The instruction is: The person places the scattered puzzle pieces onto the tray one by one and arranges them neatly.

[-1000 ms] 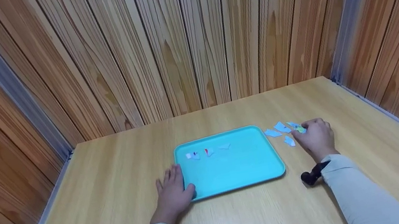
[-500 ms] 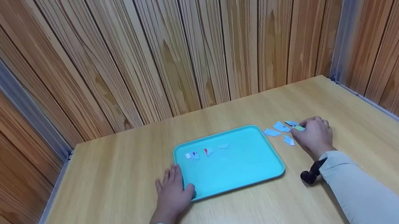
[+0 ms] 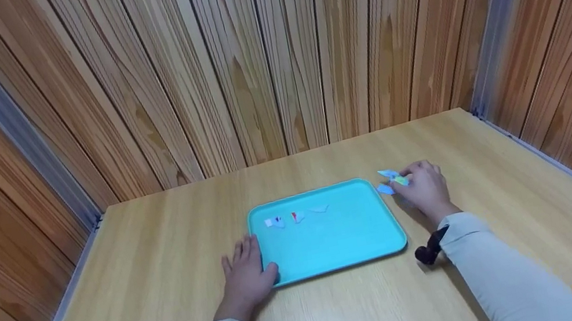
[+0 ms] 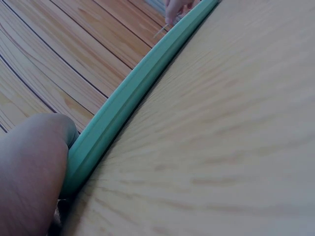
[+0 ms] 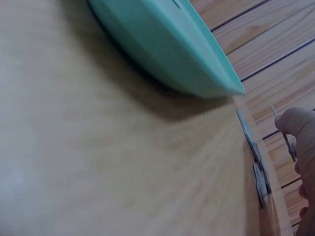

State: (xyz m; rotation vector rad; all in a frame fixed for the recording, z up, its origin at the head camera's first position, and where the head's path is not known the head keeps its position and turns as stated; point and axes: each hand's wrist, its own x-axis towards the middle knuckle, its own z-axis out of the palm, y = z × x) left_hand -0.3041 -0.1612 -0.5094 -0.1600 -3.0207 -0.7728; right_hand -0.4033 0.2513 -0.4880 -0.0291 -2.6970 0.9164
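A turquoise tray (image 3: 329, 241) lies on the table. My left hand (image 3: 247, 276) rests at its left side, fingers extended, the thumb over the near-left corner. Just beyond the tray's right edge, my right hand (image 3: 426, 188) pinches a thin, flat, irregular printed piece (image 3: 387, 173), pale blue with yellow-green, between thumb and fingers. In the right wrist view this held piece (image 5: 288, 145) is edge-on, above the table. Similar loose pieces (image 5: 251, 137) lie below it on the tabletop; in the head view one pale-blue piece (image 3: 385, 189) shows, others are hidden by the hand.
Several small pieces lie in a row along the tray's far side, among them a white-and-purple one (image 3: 275, 222), a red-marked one (image 3: 296, 217) and a pale one (image 3: 319, 209). Wood-panelled walls (image 3: 268, 58) stand behind and at both sides of the wooden table (image 3: 186, 231).
My right hand has moved left towards the tray, carrying the printed piece off the spot where it lay among the others. My left hand and the tray stay in place.
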